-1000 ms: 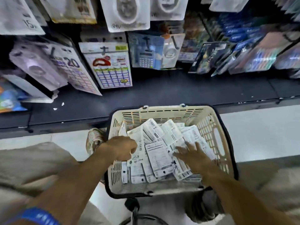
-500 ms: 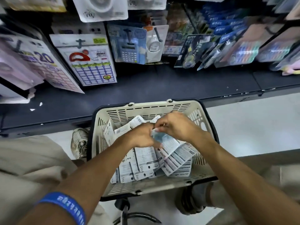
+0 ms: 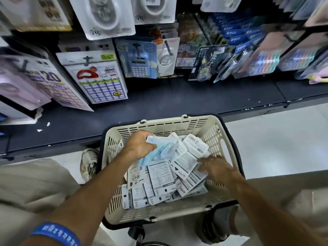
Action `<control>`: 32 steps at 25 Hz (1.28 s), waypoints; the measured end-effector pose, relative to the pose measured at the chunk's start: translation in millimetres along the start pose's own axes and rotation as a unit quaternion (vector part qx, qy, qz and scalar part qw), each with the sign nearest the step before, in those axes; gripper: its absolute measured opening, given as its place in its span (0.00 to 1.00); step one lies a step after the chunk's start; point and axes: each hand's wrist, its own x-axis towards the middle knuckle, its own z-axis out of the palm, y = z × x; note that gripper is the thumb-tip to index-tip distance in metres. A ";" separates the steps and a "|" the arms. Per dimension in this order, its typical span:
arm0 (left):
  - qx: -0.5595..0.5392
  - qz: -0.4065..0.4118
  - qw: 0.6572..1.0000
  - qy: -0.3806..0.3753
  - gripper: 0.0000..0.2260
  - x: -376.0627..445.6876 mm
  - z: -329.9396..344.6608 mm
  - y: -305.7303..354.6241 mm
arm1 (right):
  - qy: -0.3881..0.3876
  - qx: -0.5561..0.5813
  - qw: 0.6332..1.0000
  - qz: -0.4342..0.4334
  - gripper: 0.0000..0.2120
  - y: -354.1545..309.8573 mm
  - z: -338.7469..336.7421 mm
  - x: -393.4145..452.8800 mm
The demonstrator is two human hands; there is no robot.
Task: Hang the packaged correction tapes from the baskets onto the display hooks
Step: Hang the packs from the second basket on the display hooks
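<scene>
A person crouches before a cream basket [image 3: 229, 148] heaped with packaged correction tapes [image 3: 188, 162], most lying back-side up in a loose pile. The left hand [image 3: 140, 146] grips a small stack of packs [image 3: 159, 148] by their top edges, fingers curled round them, the front one showing a pale blue tape through its blister; holding them by the tops probably keeps the hanging holes lined up and ready for a hook. The right hand [image 3: 215, 168] lies low on the right side of the pile with fingers spread and fairly straight, touching the packs there but closing on none, as though sorting for the next one to add. Above the dark shelf [image 3: 177, 100] hang other goods: a blue calculator pack [image 3: 138, 61], a sheet of labels [image 3: 99, 80] and white blister cards [image 3: 104, 16]. None of the tapes looks to be on a hook yet, so I would judge the job at the gathering stage. A blue wristband [image 3: 56, 234] sits on the left forearm.
</scene>
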 end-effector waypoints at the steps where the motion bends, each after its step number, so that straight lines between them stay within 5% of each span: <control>1: -0.015 0.007 1.000 0.018 0.03 0.4 -5.0 2.6 | -0.003 0.063 0.998 0.005 0.16 4.3 -13.6 1.3; 4: -0.053 0.027 0.997 0.049 0.02 -1.1 -18.3 14.0 | 0.048 0.277 0.960 0.022 0.10 15.7 -55.6 4.1; 7: -0.096 0.051 0.994 -0.014 0.10 -4.0 -28.4 25.7 | 0.097 0.570 0.815 -0.039 0.06 7.1 -92.9 0.4; 9: -0.146 0.040 0.988 -0.045 0.11 -6.3 -33.1 33.8 | 0.115 0.663 0.737 -0.060 0.10 -10.4 -101.1 0.8; 13: -0.253 -0.017 0.967 -0.038 0.07 -1.3 -45.5 42.2 | 0.080 0.743 0.662 -0.061 0.08 -38.8 -94.8 6.5; 17: -0.598 -0.039 0.794 -0.104 0.35 -0.2 -48.2 33.2 | 0.143 0.840 0.523 0.020 0.08 -64.7 -94.1 14.8; 19: -0.543 -0.010 0.832 -0.115 0.27 -7.4 -29.7 28.8 | 0.180 0.819 0.544 0.032 0.09 -78.2 -90.4 18.7; 22: -0.405 -0.065 0.911 -0.047 0.16 -6.6 -8.8 19.0 | 0.114 0.795 0.592 0.066 0.06 -79.3 -69.1 23.8; 26: -0.323 -0.076 0.943 -0.018 0.25 -1.4 -10.3 3.6 | 0.028 0.678 0.642 0.358 0.14 -47.6 -12.0 38.4; 32: -0.249 -0.135 0.959 -0.028 0.22 0.0 -0.4 -6.0 | 0.091 0.747 0.525 0.397 0.21 -37.2 12.2 57.7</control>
